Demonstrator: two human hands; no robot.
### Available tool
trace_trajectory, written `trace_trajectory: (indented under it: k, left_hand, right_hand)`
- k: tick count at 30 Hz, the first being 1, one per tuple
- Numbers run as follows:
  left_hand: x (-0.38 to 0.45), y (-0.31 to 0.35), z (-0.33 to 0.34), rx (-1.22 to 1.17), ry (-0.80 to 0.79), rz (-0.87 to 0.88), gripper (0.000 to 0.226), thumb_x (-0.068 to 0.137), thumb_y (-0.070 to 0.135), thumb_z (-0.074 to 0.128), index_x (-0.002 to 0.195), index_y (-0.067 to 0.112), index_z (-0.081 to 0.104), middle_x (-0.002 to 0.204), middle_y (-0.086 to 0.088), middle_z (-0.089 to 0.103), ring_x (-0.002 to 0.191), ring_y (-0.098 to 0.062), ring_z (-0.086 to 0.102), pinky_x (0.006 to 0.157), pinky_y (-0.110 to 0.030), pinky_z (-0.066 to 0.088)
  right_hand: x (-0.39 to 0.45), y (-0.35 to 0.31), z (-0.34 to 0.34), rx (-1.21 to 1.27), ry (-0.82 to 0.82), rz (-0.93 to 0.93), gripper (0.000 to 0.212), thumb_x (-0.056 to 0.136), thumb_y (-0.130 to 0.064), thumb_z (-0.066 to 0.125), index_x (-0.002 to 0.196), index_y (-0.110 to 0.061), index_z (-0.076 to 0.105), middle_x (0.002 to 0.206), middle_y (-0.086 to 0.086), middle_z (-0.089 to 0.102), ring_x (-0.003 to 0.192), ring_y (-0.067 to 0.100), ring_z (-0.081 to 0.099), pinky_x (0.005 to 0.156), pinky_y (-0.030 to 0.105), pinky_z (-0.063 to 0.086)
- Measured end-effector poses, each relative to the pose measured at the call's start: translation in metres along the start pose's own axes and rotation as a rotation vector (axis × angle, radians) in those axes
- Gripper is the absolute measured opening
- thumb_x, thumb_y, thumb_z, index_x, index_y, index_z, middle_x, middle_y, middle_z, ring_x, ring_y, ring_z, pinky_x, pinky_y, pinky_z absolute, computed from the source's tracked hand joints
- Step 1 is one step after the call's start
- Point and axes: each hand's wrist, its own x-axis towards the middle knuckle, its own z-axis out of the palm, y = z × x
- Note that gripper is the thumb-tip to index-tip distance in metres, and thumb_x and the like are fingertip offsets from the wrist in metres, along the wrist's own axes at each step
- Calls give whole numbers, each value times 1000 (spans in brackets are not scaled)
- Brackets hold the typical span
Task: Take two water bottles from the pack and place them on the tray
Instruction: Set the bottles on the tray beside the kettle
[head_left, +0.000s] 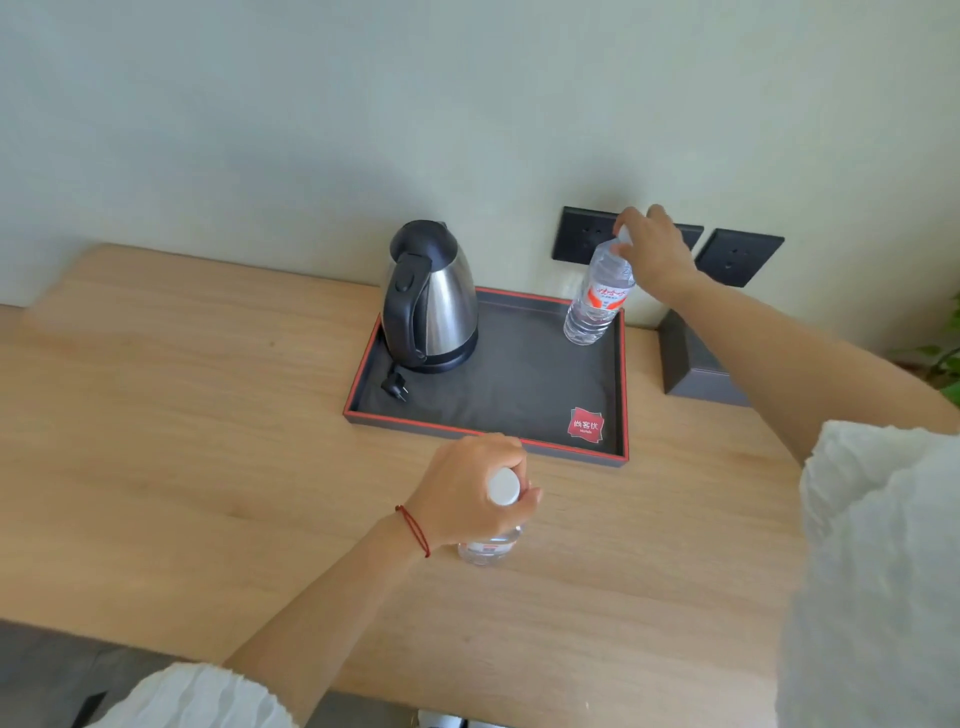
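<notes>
A dark tray (519, 384) with a red rim lies on the wooden desk by the wall. One clear water bottle (597, 296) with a red label stands tilted in the tray's far right corner, and my right hand (654, 249) grips its neck and cap. A second water bottle (493, 540) with a white cap stands on the desk just in front of the tray's near edge, with my left hand (467, 493) closed around its top. The bottle pack is out of view.
A steel and black kettle (428, 296) stands on the tray's left side with its plug (395, 387) beside it. Black wall sockets (737, 257) sit behind the tray. A dark box (691, 364) stands right of the tray. A wooden desk (182, 441) stretches left.
</notes>
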Motion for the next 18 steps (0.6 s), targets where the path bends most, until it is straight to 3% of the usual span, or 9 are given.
trace_trajectory:
  k: [7,10,14,16,18]
  left_hand:
    - [-5,2,0,9,-25,-1,21,73,32,65,61,17,56,67,2,67,68,-16,61,67,-41,50]
    - [-5,2,-7,-108,-149,-56,21,68,34,75,63,25,57,75,3,70,78,-15,66,74,-40,53]
    - [-10,-8,-27,-255,-389,-44,25,68,20,81,91,20,69,100,4,73,104,-11,66,91,-28,51]
    - [-10,-13,-34,-257,-398,-65,34,66,19,82,98,21,72,106,5,74,109,-8,65,95,-23,49]
    - [-5,-15,-39,-273,-328,-97,37,61,20,86,96,21,74,103,6,75,101,-6,68,91,-21,52]
  right_hand:
    - [12,-10,6,67,16,-6,28,94,-8,51,121,-2,51,127,27,42,108,45,51,92,48,47]
    - [13,-9,2,57,-5,8,30,94,-10,53,123,-2,51,130,26,41,113,45,49,96,48,46]
    - [11,-5,0,52,-3,24,32,94,-12,53,124,-2,51,130,27,40,112,45,51,95,46,46]
    - [9,-5,2,56,-4,24,32,95,-12,51,125,-2,50,130,26,40,111,45,51,94,46,46]
    - [8,-4,3,68,-9,27,31,95,-11,50,126,-3,50,130,26,42,112,44,51,95,46,46]
